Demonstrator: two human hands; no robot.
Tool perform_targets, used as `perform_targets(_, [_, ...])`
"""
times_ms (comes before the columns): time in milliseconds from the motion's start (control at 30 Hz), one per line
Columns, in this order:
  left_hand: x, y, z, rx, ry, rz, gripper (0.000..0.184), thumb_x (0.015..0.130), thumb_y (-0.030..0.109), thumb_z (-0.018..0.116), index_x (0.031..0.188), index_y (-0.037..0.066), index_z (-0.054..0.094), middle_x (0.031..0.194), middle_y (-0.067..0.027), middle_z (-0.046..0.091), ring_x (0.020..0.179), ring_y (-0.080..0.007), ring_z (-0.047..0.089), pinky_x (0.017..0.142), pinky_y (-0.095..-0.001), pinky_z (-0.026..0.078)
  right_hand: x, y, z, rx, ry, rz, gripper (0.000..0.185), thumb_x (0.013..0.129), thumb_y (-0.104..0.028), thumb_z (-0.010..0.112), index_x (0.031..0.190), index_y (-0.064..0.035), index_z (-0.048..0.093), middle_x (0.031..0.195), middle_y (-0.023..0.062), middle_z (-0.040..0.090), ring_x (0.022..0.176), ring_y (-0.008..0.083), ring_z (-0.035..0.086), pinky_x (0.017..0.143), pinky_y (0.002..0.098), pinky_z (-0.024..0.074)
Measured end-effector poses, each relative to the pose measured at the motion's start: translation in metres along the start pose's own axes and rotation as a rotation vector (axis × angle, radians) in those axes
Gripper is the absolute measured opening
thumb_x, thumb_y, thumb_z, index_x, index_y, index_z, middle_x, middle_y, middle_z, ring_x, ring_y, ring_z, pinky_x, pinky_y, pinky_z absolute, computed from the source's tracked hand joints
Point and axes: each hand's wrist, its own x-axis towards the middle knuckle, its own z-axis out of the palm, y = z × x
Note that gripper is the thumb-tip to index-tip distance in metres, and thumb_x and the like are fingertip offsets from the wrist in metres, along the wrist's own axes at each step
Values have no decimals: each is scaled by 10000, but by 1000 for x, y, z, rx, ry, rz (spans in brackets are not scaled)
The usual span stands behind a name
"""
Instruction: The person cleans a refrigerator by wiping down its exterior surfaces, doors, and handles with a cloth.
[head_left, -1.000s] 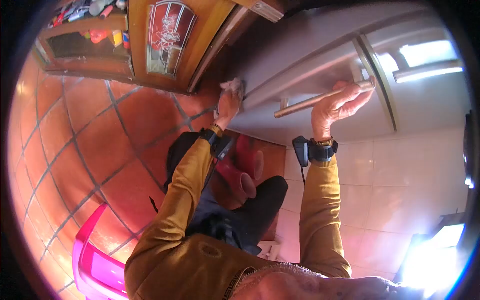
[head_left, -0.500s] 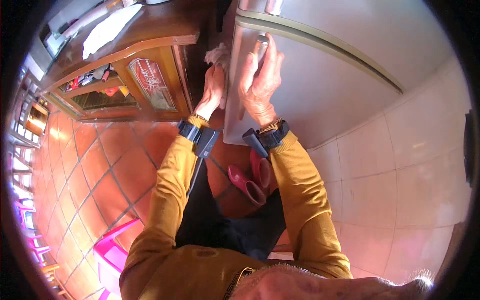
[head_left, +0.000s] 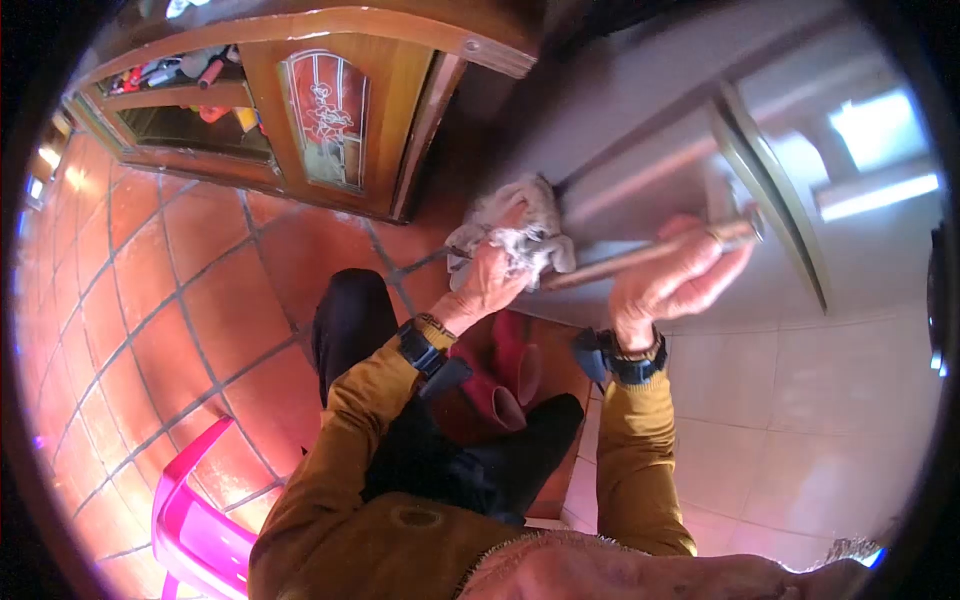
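My left hand (head_left: 492, 275) grips a crumpled whitish cloth (head_left: 522, 218), which lies against the lower edge of the grey refrigerator door (head_left: 640, 130). The fingers are partly covered by the cloth's folds. My right hand (head_left: 672, 272) is wrapped round the long metal door handle (head_left: 612, 264) near its upper end, slightly blurred. The cloth is beside the handle's lower end. Dark bands with small devices sit on both wrists.
A wooden cabinet (head_left: 400, 90) with a decorated glass door stands at the upper left. Pink boots (head_left: 490, 385) are on the tiled floor (head_left: 220, 310) below my hands. A pink chair (head_left: 195, 510) is at the lower left, and a tiled wall (head_left: 760, 430) at the right.
The view has shifted and turned. My left hand with the cloth has moved from the gap beside the refrigerator onto the door's front edge, near the handle's lower end. My right hand stays on the handle.
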Motion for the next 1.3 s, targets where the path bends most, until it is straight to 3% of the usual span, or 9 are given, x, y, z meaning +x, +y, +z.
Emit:
perform_targets(100, [5, -19, 7, 21, 123, 193, 372, 866, 77, 623, 1226, 3, 570, 1277, -262, 571, 1094, -405, 601, 940, -422, 475, 3, -14, 6, -111, 46, 0, 562, 1007, -394, 456, 1377, 29, 444, 694, 43, 521, 594, 107, 434, 521, 247, 320])
perform_targets(433, [83, -22, -9, -365, 36, -20, 342, 908, -4, 462, 1243, -3, 532, 1136, -286, 593, 1078, -475, 560, 903, -421, 470, 7, -13, 5, -612, -2, -220, 559, 1051, -336, 254, 1371, 109, 362, 636, 48, 448, 499, 96, 389, 413, 231, 282])
perform_targets(533, [108, -43, -2, -323, 81, 29, 307, 932, 48, 455, 1223, 13, 544, 1111, -287, 591, 1051, -490, 548, 883, -435, 472, 2, -11, 4, -586, 5, -224, 438, 1026, -159, 385, 1373, 108, 380, 634, -5, 397, 543, 94, 378, 500, 255, 339])
perform_targets(600, [132, -62, 5, -284, 51, 35, 298, 938, 75, 463, 1218, 16, 547, 1104, -290, 589, 1041, -493, 544, 879, -437, 473, 4, -4, 2, -445, -3, -284, 461, 1044, -214, 337, 1388, 91, 377, 684, 11, 425, 548, 82, 338, 489, 246, 311])
perform_targets(733, [163, -109, 21, 1424, 222, 664, 335, 954, 129, 432, 1229, -42, 514, 1278, -264, 516, 1162, -360, 518, 976, -435, 442, 8, -7, 2, 294, 80, 30, 455, 1012, -263, 491, 1402, -46, 399, 919, 85, 555, 553, 118, 310, 509, 230, 308])
perform_targets(767, [167, -112, 22, 1311, 176, 595, 333, 953, 129, 436, 1229, -38, 517, 1279, -259, 520, 1157, -357, 523, 968, -435, 444, 7, -7, 1, 366, 107, 62, 463, 998, -280, 530, 1393, -68, 411, 988, 104, 577, 555, 125, 310, 506, 239, 310])
perform_targets(867, [168, -102, 20, 129, 60, 172, 329, 950, 131, 449, 1228, -25, 526, 1281, -243, 530, 1143, -347, 536, 942, -435, 450, 8, -1, -14, 342, 37, 60, 498, 982, -336, 561, 1385, -81, 418, 1072, 121, 584, 559, 127, 312, 505, 252, 317])
perform_targets(1167, [135, -118, 30, 109, 21, 50, 317, 941, 135, 487, 1226, 12, 554, 1288, -194, 560, 1099, -318, 575, 864, -435, 468, 7, 7, -7, 73, -143, -137, 429, 1045, -369, 393, 1384, -109, 433, 1140, 74, 618, 516, 96, 301, 460, 212, 253])
perform_targets(1300, [141, -110, 29, 94, 33, 53, 314, 937, 137, 504, 1225, 29, 566, 1291, -173, 573, 1080, -305, 593, 830, -436, 476, 16, 9, -39, 420, 67, 213, 412, 1048, -364, 370, 1357, -108, 461, 939, 40, 578, 491, 110, 268, 441, 234, 231])
